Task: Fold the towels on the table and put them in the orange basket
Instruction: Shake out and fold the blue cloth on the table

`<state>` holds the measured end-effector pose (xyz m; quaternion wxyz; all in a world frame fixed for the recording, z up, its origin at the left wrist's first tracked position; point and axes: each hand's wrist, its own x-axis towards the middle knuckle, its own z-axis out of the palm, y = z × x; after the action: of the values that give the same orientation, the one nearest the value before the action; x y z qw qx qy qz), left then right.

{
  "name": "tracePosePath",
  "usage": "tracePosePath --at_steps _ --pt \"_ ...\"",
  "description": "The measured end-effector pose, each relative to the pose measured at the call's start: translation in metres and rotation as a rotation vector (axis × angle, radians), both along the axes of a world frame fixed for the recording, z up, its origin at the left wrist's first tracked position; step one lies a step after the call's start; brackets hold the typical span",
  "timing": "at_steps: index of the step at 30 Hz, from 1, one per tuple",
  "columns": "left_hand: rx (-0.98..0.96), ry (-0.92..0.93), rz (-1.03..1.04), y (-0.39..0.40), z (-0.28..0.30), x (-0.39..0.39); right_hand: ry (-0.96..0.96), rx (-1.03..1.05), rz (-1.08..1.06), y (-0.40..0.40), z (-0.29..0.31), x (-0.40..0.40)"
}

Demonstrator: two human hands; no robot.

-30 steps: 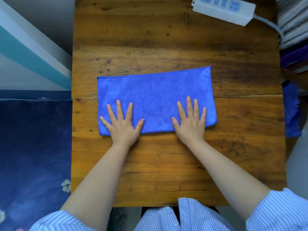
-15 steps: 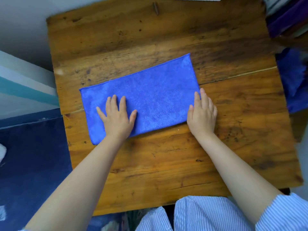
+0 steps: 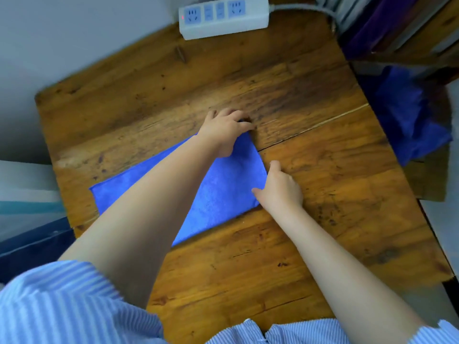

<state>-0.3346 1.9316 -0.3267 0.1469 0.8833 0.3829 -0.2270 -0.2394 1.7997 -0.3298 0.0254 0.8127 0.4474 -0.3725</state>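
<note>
A blue towel (image 3: 223, 192), folded into a long strip, lies slanted across the middle of the wooden table (image 3: 323, 194). My left arm reaches across it, and my left hand (image 3: 224, 131) grips its far right corner with curled fingers. At the near right corner, my right hand (image 3: 279, 188) pinches the towel's edge, thumb lying on the cloth. My left forearm hides much of the strip. No orange basket is in view.
A white power strip (image 3: 223, 17) lies at the table's far edge, its cable running right. More blue cloth (image 3: 407, 115) and purple and grey fabrics (image 3: 387, 28) pile up beside the table on the right. A dark blue surface (image 3: 32, 244) sits at the left.
Both hands left their flat press on the towel. My left hand crossed over to the far right corner, and my right hand slid to the near right corner. The view swung.
</note>
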Motion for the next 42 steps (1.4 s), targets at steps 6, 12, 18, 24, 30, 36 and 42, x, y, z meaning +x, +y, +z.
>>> tracePosePath --at_steps 6,12,18,24,30,36,42 --pt "0.105 0.149 -0.272 0.009 0.010 0.007 0.126 -0.017 -0.027 0.006 0.000 0.017" --pt "0.187 0.140 -0.242 0.023 0.025 -0.005 0.085 0.175 0.149 0.034 0.018 0.038" --pt "0.215 0.079 -0.130 0.039 0.057 -0.040 -0.005 0.410 0.203 0.054 0.045 0.033" --pt "0.217 -0.081 -0.104 0.018 0.079 -0.107 -0.089 0.715 0.274 0.024 0.068 -0.015" --pt "0.282 -0.271 -0.361 -0.028 0.074 -0.182 0.037 0.803 0.512 -0.038 0.063 -0.068" --pt "0.383 -0.395 -0.529 -0.071 0.057 -0.230 0.045 0.894 0.545 -0.088 0.041 -0.103" --pt "0.368 -0.397 -0.572 -0.113 0.028 -0.256 0.041 0.929 0.655 -0.127 0.012 -0.128"
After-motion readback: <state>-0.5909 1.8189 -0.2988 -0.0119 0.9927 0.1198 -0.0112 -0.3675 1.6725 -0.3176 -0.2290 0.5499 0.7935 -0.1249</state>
